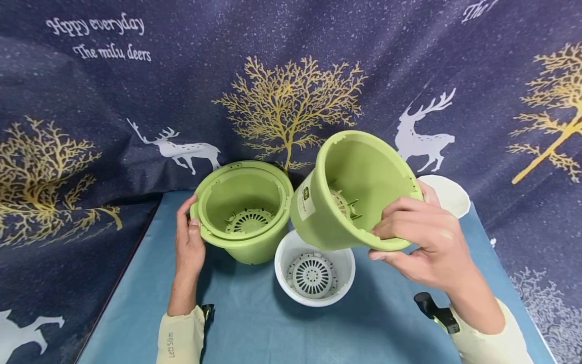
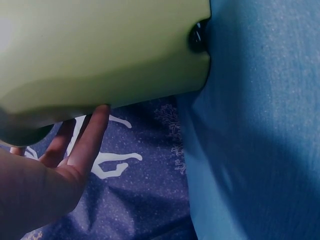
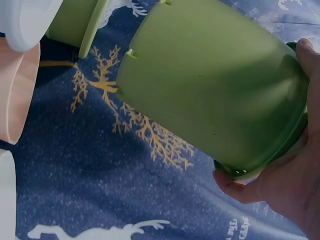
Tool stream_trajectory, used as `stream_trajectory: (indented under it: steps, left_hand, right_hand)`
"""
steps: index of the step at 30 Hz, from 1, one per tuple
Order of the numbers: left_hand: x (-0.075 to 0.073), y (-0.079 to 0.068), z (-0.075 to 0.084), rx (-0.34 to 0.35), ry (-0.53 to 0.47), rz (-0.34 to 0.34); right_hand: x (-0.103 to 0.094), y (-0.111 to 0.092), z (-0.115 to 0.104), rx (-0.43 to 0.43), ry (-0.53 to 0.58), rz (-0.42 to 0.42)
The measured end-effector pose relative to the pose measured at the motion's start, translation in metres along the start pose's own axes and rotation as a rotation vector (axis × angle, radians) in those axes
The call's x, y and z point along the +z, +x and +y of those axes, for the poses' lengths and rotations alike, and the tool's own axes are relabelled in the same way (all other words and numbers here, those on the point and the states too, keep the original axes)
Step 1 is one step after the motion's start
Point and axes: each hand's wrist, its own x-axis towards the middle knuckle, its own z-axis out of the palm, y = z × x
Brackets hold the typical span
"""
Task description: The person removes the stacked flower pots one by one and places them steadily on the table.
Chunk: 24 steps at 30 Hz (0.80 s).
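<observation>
A green plastic flower pot (image 1: 313, 217) with a label on its side is held up and tilted, its mouth facing right. My right hand (image 1: 427, 237) grips its rim, fingers over the edge and thumb below; the right wrist view shows the outer wall (image 3: 210, 85). On the left, two nested green pots (image 1: 250, 253) stand upright with slotted bottoms. My left hand (image 1: 188, 245) holds their rim at the left side, its fingers against the outer wall (image 2: 110, 50) in the left wrist view. Between and in front, a white pot (image 1: 313, 302) with a slotted bottom stands upright.
Another white pot (image 1: 450, 194) stands at the back right, partly hidden behind the raised pot and hand. A pinkish pot (image 3: 22, 95) shows at the right wrist view's left edge. Blue cloth (image 1: 254, 323) covers the table; a dark printed cloth (image 1: 182, 91) hangs behind.
</observation>
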Motion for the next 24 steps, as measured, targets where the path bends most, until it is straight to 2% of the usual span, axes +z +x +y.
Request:
stream_trajectory:
  steps: [9, 17, 24]
  left_hand:
    - [0.0, 0.0, -0.001, 0.012, 0.0, 0.001]
    - [0.0, 0.004, -0.037, 0.02, -0.01, -0.002]
    - [0.0, 0.006, -0.044, 0.034, -0.011, 0.001]
  right_hand:
    - [-0.01, -0.014, -0.002, -0.001, -0.006, 0.035]
    - [-0.015, -0.022, -0.007, 0.007, -0.038, 0.046]
    - [-0.02, -0.03, -0.01, 0.024, -0.072, 0.049]
